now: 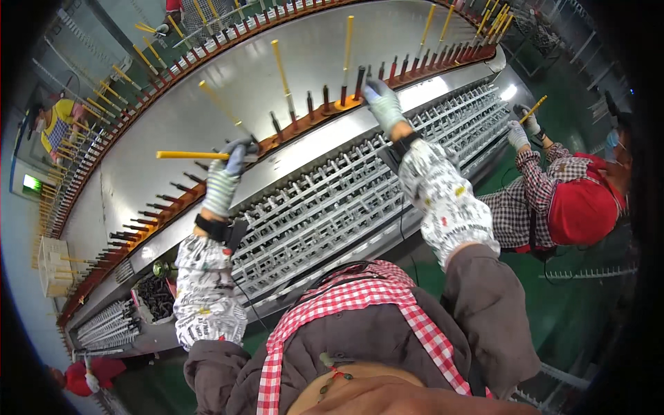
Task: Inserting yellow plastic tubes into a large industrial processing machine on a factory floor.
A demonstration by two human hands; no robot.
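My left hand, in a striped grey glove, is closed round the end of a yellow stick that points left over the metal table. My right hand, gloved the same way, is bunched at the row of upright pegs, its fingertips round the base of a dark peg. Beside it stands another dark peg. The pegs sit on a brown curved track along the table's edge. Several yellow sticks, such as one upright stick, stand along this track. My fingers hide part of what they hold.
Racks of grey metal clips lie between me and the track. A shiny metal tabletop spreads beyond it. At right, a co-worker in a red cap holds a yellow stick. A cream crate stands far left.
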